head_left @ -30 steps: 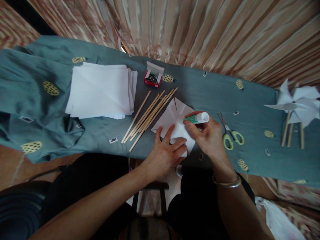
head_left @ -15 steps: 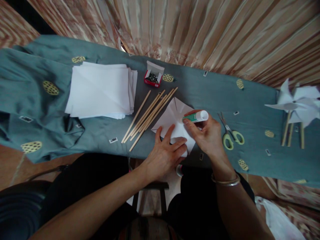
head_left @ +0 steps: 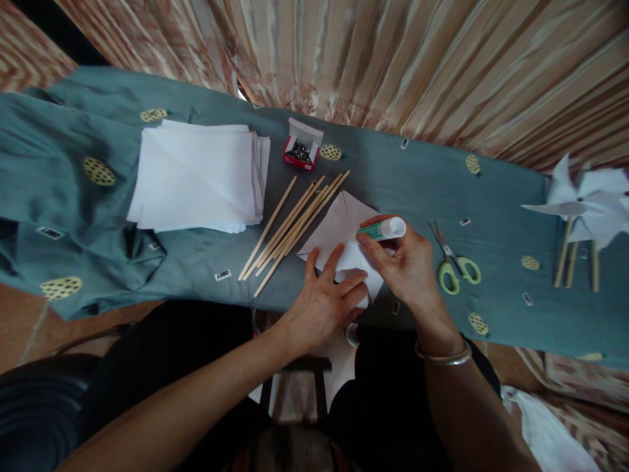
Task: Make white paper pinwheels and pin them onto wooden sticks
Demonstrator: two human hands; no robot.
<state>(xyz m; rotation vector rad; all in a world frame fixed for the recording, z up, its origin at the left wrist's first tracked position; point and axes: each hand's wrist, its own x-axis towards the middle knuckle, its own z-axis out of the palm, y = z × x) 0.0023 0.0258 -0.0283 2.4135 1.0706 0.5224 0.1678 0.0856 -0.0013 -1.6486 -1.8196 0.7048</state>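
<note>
A white square of paper (head_left: 333, 228), slit inward from its corners, lies near the front edge of the table. My left hand (head_left: 330, 292) rests on its lower part with the fingers spread. In my right hand (head_left: 407, 259) is a green and white glue stick (head_left: 381, 229), tilted over the middle of the paper. My fingers hide its tip, so contact with the sheet cannot be made out. Several wooden sticks (head_left: 295, 229) lie just left of the paper. To the right of my right hand are scissors (head_left: 455, 263) with light green handles.
A stack of white paper (head_left: 196, 177) lies on the left of the green tablecloth (head_left: 417, 177). Behind the sticks stands an open red box (head_left: 301, 154) of small metal pieces. Paper pinwheels (head_left: 580, 200) on sticks lie at the far right. A pleated curtain (head_left: 373, 59) hangs along the back edge.
My right hand has shifted very slightly to the left with the glue stick. My left hand stays in place on the paper.
</note>
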